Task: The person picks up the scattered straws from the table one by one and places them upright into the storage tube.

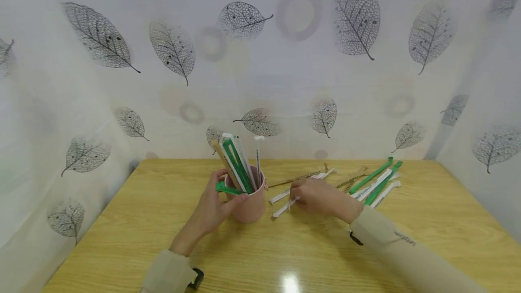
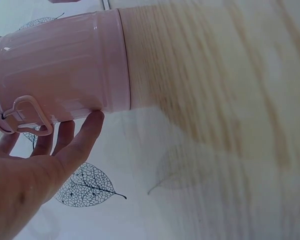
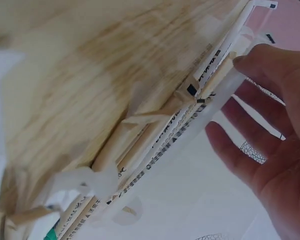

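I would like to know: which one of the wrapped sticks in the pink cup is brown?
In the head view, the brown stick is the leftmost of the tall bunch in the pink cup; the others visible there are white or green.

My head view looks down across the surface (image 1: 252,257); close up, my left wrist view shares the cup (image 2: 65,65), my right the straws (image 3: 165,147).

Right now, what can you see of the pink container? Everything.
The pink container looks like glossy painted metal, roughly cylindrical, with a ridge near its base and a small loop handle on its side. It stands upright on the wood-grain table. The left hand holds its side and rim. White, green and brown strips stick out of its top.
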The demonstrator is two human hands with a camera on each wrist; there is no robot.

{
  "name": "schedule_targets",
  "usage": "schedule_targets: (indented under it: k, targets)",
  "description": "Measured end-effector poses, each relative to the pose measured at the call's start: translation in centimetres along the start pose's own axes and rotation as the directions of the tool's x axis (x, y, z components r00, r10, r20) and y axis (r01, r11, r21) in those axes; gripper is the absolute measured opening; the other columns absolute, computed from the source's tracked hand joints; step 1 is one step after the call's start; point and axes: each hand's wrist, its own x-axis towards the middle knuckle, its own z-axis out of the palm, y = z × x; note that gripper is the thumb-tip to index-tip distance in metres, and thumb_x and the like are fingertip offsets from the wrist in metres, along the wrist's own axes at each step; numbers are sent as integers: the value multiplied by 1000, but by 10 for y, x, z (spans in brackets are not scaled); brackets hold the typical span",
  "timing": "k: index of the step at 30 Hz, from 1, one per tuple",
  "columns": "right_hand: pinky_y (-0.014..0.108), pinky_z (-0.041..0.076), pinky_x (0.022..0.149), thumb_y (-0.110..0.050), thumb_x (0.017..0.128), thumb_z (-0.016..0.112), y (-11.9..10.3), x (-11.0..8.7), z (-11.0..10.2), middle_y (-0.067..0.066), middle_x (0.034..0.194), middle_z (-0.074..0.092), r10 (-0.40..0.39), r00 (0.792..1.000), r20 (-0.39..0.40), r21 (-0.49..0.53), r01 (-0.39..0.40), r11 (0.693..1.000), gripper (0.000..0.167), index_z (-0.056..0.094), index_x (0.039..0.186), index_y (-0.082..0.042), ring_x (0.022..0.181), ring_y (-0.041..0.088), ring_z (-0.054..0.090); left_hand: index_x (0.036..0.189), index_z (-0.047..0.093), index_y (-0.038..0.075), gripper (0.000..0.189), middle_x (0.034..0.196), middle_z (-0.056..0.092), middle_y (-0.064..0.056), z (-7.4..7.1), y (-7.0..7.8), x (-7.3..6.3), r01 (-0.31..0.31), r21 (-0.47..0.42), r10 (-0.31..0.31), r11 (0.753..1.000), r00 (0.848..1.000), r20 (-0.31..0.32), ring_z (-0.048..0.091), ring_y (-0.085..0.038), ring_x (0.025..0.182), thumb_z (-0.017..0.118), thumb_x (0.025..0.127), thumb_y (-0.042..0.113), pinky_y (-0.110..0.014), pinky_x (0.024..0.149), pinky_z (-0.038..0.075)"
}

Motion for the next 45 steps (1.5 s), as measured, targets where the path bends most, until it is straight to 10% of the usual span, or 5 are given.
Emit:
schedule_targets:
  k: [7,19,27,36,45]
  targets:
    - [23,58,67,1,82,79,3,-1,-8,2,93,75,-116,972,-205,11,121,993,19,74,98,-9,78,13,71,149,32,13,74,138,56,-18,0,1,1,-1,9,1,1000,1000,3,57,-34,126,76,93,34,-57,105,48]
    - [19,53,58,7,81,76,11,4,-43,4,96,74,-295,796,-529,-184,232,955,41,71,120,-5,72,11,66,149,32,12,74,138,55,-19,-1,-1,0,11,14,-11,1000,1000,3,57,-34,126,75,94,35,-57,105,49]
    - [24,53,60,-3,99,61,15,2,-63,7,103,72,-225,768,-599,-76,225,971,28,68,126,-6,77,13,67,150,31,13,74,141,54,-18,-1,0,0,21,3,-21,1000,1000,11,56,-34,128,75,94,36,-57,106,48]
    - [22,60,66,16,79,73,14,10,-84,11,98,73,-160,733,-661,30,239,970,45,67,122,1,77,18,74,150,31,12,74,139,54,-19,-2,2,0,3,8,-3,1000,1000,6,59,-33,124,74,94,35,-53,102,50]
    - [22,61,67,14,79,75,6,22,-105,16,102,75,-36,649,-760,130,206,970,43,69,120,3,81,21,74,149,32,14,73,140,53,-18,-2,0,0,12,5,-12,1000,1000,11,57,-32,125,74,95,38,-51,101,51]
